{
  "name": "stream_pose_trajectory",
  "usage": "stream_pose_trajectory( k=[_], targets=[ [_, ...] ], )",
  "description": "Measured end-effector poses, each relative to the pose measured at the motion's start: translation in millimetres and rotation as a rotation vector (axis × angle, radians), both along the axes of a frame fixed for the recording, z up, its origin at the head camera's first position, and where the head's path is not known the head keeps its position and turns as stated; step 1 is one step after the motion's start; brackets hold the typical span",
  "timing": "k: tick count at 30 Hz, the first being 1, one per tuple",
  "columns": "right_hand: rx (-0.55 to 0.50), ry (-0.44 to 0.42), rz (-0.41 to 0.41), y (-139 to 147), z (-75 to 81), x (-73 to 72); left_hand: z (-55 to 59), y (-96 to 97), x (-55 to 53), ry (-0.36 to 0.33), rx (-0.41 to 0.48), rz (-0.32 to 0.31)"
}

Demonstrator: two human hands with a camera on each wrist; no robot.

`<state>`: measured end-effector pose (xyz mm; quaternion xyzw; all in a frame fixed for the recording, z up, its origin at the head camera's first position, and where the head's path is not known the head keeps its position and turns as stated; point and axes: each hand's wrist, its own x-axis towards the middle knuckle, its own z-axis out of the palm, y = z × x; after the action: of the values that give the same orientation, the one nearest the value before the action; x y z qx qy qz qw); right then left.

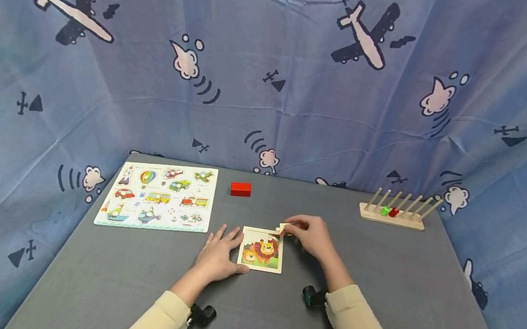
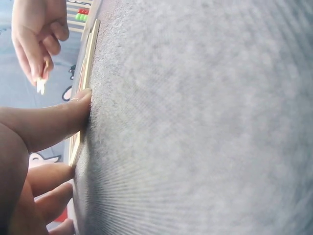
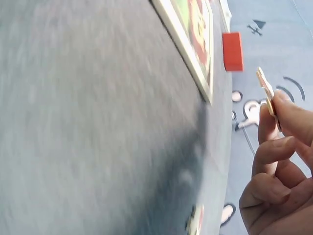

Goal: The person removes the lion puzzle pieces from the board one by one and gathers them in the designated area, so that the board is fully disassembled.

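A square lion jigsaw puzzle (image 1: 262,251) in a pale wooden frame lies flat on the grey table. My left hand (image 1: 218,255) rests at its lower left corner, fingers spread and fairly straight along the left side, thumb (image 2: 80,105) touching the near edge. Above the puzzle's upper right corner, my right hand (image 1: 311,234) pinches a thin puzzle piece (image 3: 268,95) between thumb and forefinger. The piece is off the table, apart from the frame. In the right wrist view another small piece (image 3: 194,220) lies on the table below the right hand.
At the left lies a white board (image 1: 160,197) with pictures of vehicles. A red block (image 1: 240,189) sits behind the puzzle. Back right stands a wooden peg rack (image 1: 392,216) with green and red beads. A blue patterned curtain (image 1: 277,75) hangs behind the table.
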<state>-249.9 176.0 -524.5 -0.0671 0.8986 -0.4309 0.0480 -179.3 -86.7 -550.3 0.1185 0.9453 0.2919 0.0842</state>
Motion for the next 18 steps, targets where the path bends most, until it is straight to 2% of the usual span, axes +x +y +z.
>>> stream_pose_trajectory(
  k=[10, 18],
  targets=[
    [-0.019, 0.013, -0.047, 39, 5.2, -1.0, -0.4, -1.4, 0.3, 0.005, 0.013, -0.002],
    [0.037, 0.038, -0.101, 72, 2.7, 1.4, -0.2, -0.7, 0.8, 0.007, 0.011, -0.003]
  ],
)
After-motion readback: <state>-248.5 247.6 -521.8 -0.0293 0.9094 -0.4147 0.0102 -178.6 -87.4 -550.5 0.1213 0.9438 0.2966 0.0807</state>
